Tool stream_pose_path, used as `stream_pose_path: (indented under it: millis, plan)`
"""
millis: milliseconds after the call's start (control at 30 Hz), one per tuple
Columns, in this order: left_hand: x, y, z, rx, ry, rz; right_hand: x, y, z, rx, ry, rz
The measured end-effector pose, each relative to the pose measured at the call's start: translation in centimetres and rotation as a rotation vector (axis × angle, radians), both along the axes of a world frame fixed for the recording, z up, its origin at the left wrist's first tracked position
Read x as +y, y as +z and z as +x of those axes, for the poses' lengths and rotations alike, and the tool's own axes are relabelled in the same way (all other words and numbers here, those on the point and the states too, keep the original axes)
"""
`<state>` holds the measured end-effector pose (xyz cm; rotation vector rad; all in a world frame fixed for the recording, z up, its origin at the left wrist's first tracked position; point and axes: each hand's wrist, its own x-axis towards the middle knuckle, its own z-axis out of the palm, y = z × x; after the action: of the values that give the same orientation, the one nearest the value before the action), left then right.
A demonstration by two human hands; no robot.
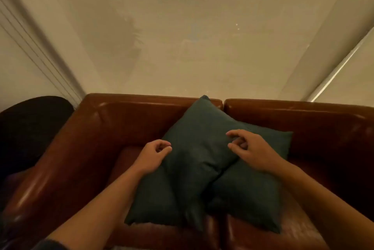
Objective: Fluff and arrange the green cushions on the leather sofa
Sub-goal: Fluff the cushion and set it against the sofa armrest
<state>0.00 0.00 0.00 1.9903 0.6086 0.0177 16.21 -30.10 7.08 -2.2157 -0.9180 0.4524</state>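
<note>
Two dark green cushions lie on a brown leather sofa [125,116]. The upper cushion [194,148] is tilted like a diamond, its top corner against the backrest, and it overlaps the lower cushion [249,193] on the right. My left hand [151,158] rests at the upper cushion's left edge, fingers curled with nothing in them. My right hand [249,150] hovers over the upper cushion's right side, fingers loosely bent and apart, holding nothing.
The sofa's left armrest [50,169] curves down at the left. A dark round object [30,128] stands beyond it. A pale wall or glass panel [182,47] rises right behind the backrest. The seat front [263,235] shows below the cushions.
</note>
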Motion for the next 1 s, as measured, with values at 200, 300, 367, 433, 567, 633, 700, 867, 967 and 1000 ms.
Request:
stream_pose_path:
  millis: [200, 300, 367, 433, 567, 633, 700, 867, 967, 1000]
  plan:
    - [-0.2, -6.5, 3.2, 0.108, 0.103, -0.046, 1.4, -2.7, 5.9, -0.021, -0.004, -0.081]
    - [0.3, -9.5, 3.7, 0.166, 0.137, -0.076, 2.4, -4.3, 8.3, -0.051, 0.003, -0.105]
    - [0.6, -11.2, 4.0, 0.194, 0.177, -0.094, 3.2, -5.2, 9.7, -0.069, -0.001, -0.116]
    - [0.8, -12.5, 4.5, 0.197, 0.228, -0.096, 4.1, -6.2, 10.8, -0.095, 0.007, -0.14]
    - [1.4, -14.6, 5.9, 0.228, 0.287, -0.039, 5.9, -8.5, 13.2, -0.113, -0.008, -0.224]
    - [1.5, -15.3, 6.6, 0.257, 0.29, -0.03, 6.9, -9.6, 14.1, -0.075, -0.017, -0.297]
    - [1.7, -16.1, 7.3, 0.27, 0.293, -0.037, 8.0, -10.4, 14.8, -0.016, -0.026, -0.359]
    - [2.3, -18.7, 8.7, 0.368, 0.341, -0.133, 10.7, -11.8, 16.4, 0.157, -0.17, -0.399]
    - [2.5, -19.9, 8.8, 0.417, 0.363, -0.229, 11.5, -12.9, 17.2, 0.24, -0.216, -0.416]
    - [2.6, -20.2, 8.8, 0.421, 0.38, -0.259, 11.7, -13.3, 17.4, 0.259, -0.228, -0.428]
